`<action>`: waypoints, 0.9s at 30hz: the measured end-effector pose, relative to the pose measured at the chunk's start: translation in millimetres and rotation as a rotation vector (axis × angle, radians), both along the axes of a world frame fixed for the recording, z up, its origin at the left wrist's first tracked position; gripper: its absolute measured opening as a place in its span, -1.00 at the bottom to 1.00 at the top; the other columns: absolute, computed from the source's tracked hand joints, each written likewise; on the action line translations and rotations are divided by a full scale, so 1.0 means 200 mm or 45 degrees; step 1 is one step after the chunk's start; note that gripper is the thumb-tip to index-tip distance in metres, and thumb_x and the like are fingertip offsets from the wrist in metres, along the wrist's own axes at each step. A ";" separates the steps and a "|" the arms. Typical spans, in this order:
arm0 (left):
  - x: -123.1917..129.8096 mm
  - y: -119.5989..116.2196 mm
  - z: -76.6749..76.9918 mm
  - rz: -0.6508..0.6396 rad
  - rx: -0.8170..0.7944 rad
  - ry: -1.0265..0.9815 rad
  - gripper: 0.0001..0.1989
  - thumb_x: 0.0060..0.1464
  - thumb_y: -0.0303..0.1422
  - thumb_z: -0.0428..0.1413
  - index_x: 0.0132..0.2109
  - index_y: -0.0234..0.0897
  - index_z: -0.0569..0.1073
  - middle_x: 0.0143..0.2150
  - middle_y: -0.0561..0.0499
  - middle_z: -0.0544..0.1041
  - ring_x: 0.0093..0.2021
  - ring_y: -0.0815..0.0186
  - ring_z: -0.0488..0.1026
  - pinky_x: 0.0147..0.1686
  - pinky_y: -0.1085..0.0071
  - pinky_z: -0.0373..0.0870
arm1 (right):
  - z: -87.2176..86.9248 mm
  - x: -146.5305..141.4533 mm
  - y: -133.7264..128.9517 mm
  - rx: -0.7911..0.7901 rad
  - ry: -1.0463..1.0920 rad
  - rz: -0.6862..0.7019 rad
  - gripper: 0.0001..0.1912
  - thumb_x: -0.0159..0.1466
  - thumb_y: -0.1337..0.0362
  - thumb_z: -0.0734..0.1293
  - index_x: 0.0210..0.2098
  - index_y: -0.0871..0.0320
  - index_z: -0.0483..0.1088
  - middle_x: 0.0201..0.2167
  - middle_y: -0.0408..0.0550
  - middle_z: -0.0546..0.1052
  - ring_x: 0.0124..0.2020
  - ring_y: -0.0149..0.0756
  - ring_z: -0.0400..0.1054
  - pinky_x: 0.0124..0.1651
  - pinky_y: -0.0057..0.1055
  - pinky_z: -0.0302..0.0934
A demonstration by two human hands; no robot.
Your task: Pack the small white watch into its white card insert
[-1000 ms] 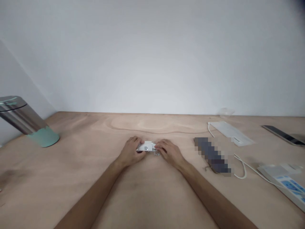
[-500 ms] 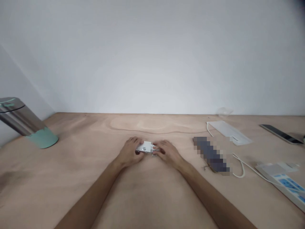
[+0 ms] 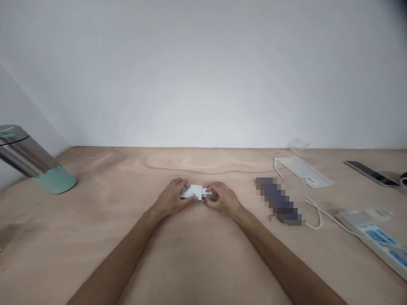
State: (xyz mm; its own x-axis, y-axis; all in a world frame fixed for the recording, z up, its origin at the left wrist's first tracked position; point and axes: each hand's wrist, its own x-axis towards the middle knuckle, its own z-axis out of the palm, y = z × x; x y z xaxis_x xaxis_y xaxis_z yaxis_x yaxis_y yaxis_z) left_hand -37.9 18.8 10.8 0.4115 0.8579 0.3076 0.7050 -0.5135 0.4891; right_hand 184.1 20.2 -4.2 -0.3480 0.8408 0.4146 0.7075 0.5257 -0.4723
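The left hand (image 3: pixel 173 199) is curled nearly closed around the left end of a flat white rectangular plastic piece (image 3: pixel 192 192), its fingers lying over the top. The right hand (image 3: pixel 223 199) is just as tightly closed on the piece's right end, with its fingers bunched together and hiding part of it. The piece sits between the two hands and touches both, held level with its long side running across them. Whether it touches the table cannot be told. A tiny silvery metal bit (image 3: pixel 202 203) shows just below the piece at 6 o'clock, too small to identify. Both forearms reach in from the bottom of the view over a light plywood table (image 3: pixel 95 178). At about 3 o'clock, well apart from the right hand, lies a long dark object (image 3: pixel 278 201), pixelated beyond recognition. Beyond it at 2 o'clock is a flat white rectangular panel (image 3: pixel 303 171) with a thin white cable (image 3: pixel 314 222) looping away toward a white power strip with blue markings (image 3: pixel 373 237) at 4 o'clock. A dark slim smartphone (image 3: pixel 370 173) lies near the far right edge, and a clear plastic item (image 3: pixel 299 145) sits at the far edge. At 9 o'clock, a brushed-steel cylinder with a mint-green end (image 3: pixel 28 159) lies tilted.
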 end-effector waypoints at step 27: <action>0.05 -0.03 0.01 0.561 0.174 0.327 -0.65 0.04 -0.17 0.05 -0.07 -0.25 0.34 -0.12 -0.16 0.41 -0.06 0.01 0.34 -0.13 0.13 0.29 | -0.01 0.02 0.03 0.037 0.029 -0.055 -0.74 0.07 0.39 0.34 -0.21 0.10 0.33 -0.23 -0.04 0.49 -0.13 -0.19 0.37 -0.13 -0.31 0.27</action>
State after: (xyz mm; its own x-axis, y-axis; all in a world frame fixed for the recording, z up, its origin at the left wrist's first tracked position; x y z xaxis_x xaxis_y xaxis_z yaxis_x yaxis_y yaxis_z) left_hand -27.8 12.9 13.8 0.0975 0.9258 0.3653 0.9567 -0.1883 0.2219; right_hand 188.6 26.2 -6.9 -0.3019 0.8422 0.4467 0.7191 0.5088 -0.4734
